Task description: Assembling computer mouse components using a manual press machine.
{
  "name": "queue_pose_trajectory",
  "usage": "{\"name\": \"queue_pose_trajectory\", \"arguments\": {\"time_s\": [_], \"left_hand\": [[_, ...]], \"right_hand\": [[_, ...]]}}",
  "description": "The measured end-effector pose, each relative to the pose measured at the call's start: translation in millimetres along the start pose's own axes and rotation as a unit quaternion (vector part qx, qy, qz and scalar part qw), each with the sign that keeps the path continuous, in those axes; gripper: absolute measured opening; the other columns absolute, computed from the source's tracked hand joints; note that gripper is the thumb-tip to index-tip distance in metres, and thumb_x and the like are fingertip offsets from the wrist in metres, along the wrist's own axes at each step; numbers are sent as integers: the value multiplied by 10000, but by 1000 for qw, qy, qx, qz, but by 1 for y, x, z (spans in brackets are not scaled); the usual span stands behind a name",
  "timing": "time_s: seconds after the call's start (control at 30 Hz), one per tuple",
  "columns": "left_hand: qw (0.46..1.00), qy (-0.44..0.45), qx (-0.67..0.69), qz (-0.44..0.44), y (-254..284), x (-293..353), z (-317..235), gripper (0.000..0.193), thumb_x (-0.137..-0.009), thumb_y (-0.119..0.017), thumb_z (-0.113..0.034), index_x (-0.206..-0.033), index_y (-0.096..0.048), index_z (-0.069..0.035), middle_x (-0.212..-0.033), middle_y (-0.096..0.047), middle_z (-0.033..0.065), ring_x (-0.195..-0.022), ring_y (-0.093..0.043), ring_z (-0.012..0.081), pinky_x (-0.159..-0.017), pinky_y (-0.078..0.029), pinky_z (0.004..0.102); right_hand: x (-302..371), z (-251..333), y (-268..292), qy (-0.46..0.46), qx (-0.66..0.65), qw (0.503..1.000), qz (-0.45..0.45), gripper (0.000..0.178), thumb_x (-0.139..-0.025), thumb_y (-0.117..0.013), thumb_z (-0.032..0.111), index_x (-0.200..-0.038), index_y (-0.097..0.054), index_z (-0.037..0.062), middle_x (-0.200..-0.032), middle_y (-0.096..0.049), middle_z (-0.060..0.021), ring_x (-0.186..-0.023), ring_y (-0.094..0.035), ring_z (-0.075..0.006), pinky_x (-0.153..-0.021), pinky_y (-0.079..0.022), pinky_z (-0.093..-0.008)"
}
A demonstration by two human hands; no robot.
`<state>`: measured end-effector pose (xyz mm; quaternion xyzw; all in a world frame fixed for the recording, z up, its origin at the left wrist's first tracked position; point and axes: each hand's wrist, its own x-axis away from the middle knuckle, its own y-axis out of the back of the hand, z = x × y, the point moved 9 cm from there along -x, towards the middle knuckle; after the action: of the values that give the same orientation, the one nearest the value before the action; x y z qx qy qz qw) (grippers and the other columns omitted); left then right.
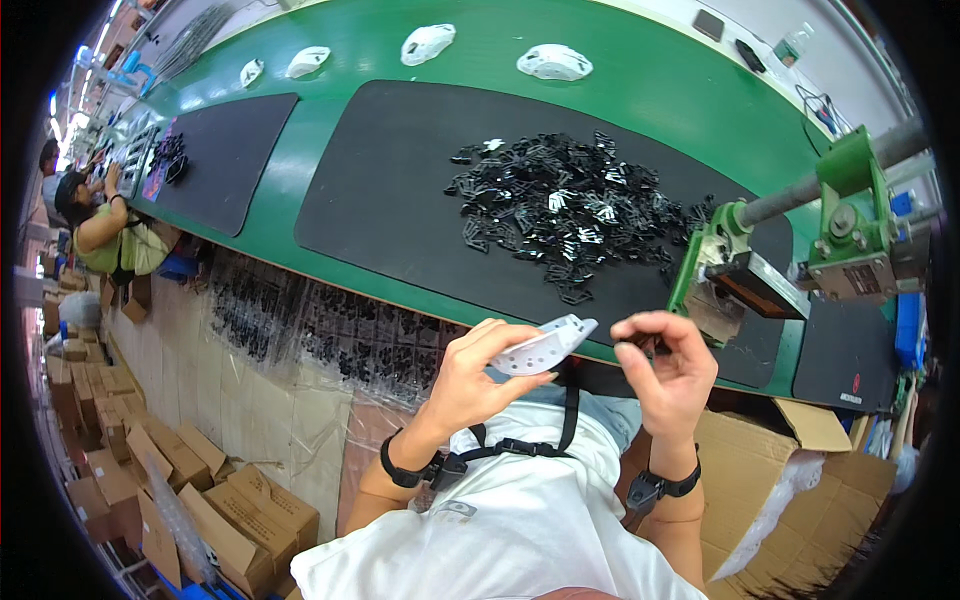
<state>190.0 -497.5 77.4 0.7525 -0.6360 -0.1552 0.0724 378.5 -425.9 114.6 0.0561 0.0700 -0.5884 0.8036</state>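
Observation:
My left hand point(478, 372) grips a white mouse shell point(545, 346), a curved plastic piece with small dark holes, between thumb and fingers. It is raised in front of my body at the near edge of the green bench. Just right of the shell, apart from it, my right hand point(668, 370) curls thumb and fingers together around something small and dark that I cannot make out. Beyond both hands, a large heap of small black plastic parts point(570, 210) lies on a black mat point(370, 190).
A green hand press point(850, 215) stands close to my right hand. Several white shells point(555, 62) rest along the far side of the green bench point(480, 25). An open cardboard box point(790, 480) is at lower right; more cartons point(265, 510) fill the left floor. Another person point(100, 225) sits far left.

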Motion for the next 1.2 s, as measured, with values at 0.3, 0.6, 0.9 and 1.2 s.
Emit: {"name": "queue_pose_trajectory", "arguments": {"time_s": [0.3, 0.6, 0.9, 1.2], "left_hand": [[979, -111, -108, 133, -48, -28, -33, 482, -722, -806, -147, -1156, -624, -42, -979, -661, 99, -811, -586, 289, -710, -498, 391], [987, -128, -51, 80, -71, -17, -31, 447, -759, -780, -262, -1129, -621, -68, -980, -653, 119, -884, -615, 328, -747, -521, 412], [989, -129, -60, 32, -62, -13, -30, 429, -769, -762, -225, -1115, -597, -32, -876, -619, 116, -807, -594, 315, -673, -482, 421], [987, -147, -69, 19, -67, -20, -33, 429, -743, -776, -203, -1092, -598, -30, -871, -616, 109, -819, -597, 318, -692, -483, 423]], "right_hand": [[18, 14, -8, 23, 161, 986, 36, 323, -766, -763, -42, -1080, -711, 15, -914, -643, -86, -767, -656, -149, -688, -544, -257], [46, -6, 29, 28, 58, 980, -187, 230, -788, -746, -52, -981, -630, -6, -940, -647, -108, -841, -643, -144, -672, -544, -278], [23, 11, 10, 138, 255, 955, -66, 168, -813, -690, -27, -967, -626, -5, -876, -599, -55, -737, -488, -136, -655, -402, -281], [20, 3, 20, 125, 247, 957, -83, 159, -840, -673, -44, -994, -635, -35, -932, -633, -85, -745, -570, -147, -643, -457, -258]]}}
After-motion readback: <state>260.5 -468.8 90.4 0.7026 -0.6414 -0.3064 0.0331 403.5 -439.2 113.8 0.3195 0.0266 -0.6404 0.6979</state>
